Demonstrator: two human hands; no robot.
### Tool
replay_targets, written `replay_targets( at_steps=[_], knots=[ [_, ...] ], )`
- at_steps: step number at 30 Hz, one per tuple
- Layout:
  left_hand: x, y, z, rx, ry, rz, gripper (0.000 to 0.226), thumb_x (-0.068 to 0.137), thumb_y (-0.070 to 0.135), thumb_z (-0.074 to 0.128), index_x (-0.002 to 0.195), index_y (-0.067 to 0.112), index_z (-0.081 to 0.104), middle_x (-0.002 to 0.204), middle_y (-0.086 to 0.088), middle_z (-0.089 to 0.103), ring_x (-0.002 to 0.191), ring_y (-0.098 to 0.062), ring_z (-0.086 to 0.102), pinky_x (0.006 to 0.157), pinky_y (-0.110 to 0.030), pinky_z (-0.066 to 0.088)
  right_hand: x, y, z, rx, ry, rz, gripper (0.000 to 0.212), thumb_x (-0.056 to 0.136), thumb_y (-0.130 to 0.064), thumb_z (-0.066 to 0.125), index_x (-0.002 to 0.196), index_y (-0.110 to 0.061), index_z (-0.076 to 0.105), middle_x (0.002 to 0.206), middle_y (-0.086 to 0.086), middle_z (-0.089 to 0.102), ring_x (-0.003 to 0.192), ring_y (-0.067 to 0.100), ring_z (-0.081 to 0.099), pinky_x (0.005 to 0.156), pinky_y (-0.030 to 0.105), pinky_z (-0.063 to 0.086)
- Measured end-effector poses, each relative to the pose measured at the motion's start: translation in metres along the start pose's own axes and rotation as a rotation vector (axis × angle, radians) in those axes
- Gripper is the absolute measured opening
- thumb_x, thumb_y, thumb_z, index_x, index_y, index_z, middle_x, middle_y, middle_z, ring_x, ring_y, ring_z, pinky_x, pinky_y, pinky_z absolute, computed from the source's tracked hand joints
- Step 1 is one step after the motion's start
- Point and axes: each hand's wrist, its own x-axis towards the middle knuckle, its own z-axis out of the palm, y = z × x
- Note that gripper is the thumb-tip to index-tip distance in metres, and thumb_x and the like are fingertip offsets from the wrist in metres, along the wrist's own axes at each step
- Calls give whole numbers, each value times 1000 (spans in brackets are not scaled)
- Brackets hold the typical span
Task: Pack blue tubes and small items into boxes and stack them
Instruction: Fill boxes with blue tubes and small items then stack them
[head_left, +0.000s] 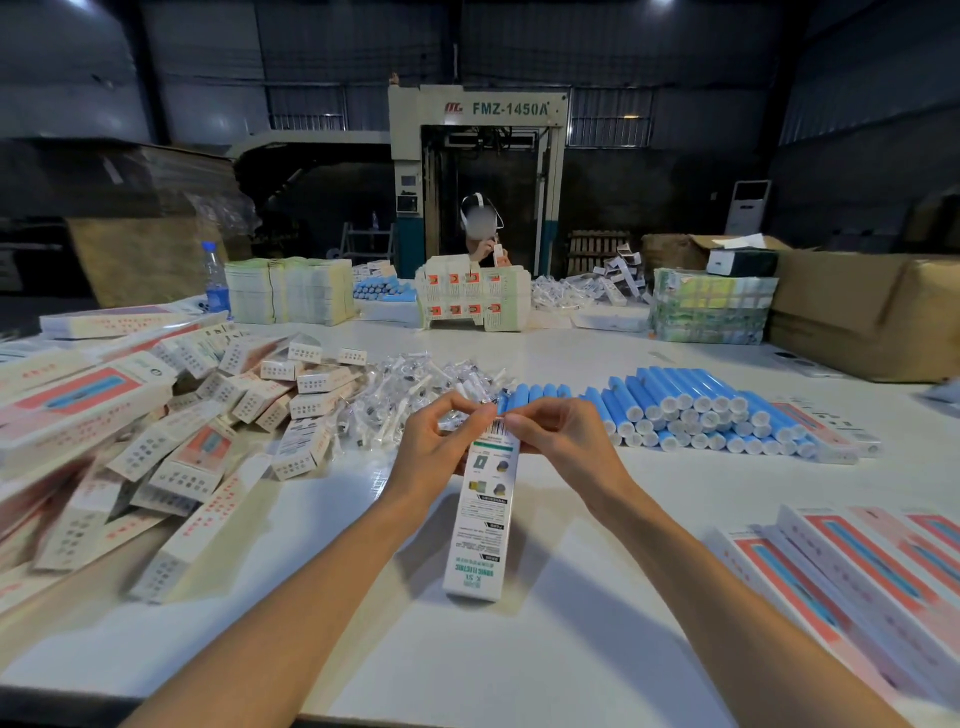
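I see one white box (483, 525). My left hand (441, 441) and right hand (563, 441) each pinch its far end. Blue tubes (696, 410), too many to count, lie right of the box.

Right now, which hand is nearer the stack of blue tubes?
Right. The right hand pinches the white box at its far end, just left of the stack of blue tubes; the left hand pinches that end from the other side, farther off.
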Motion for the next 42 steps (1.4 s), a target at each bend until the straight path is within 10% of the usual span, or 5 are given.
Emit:
replay_targets(
  at_steps=[9,21,31,38,42],
  knots=[
    [1,10,4,-104,-149,-29,27,94,32,77,118,27,66,104,-13,79,94,-28,77,77,-34,62,2,2,-2,100,80,-14,19,99,-25,70,109,-11,79,102,5,80,99,20,75,92,38,61],
    [2,25,39,-530,-59,-89,18,104,10,60,119,20,62,99,-3,77,87,-15,74,72,-27,61,-40,-31,-29,264,-294,240,46,102,-52,59,146,-38,54,134,6,68,119,23,67,98,35,56],
    [-28,1,74,161,-207,33,33,98,-5,65,111,25,74,118,9,76,112,-1,67,98,-21,50,-123,-56,-117,-801,306,94,26,89,-53,73,107,-34,70,80,-9,69,72,10,64,63,31,48],
    [-37,-13,65,435,-209,57,39,99,-1,62,98,36,76,106,40,67,107,9,64,80,-7,47,-164,-40,-135,-1607,254,304,44,100,-58,53,130,-25,59,128,1,54,118,24,50,95,37,42],
    [-36,-15,61,484,-211,93,42,98,-2,61,96,38,76,115,28,67,119,1,61,100,-26,50,-163,-42,-127,-1718,147,400,60,96,-64,55,140,-24,44,140,3,49,131,28,46,103,41,39]
  ],
)
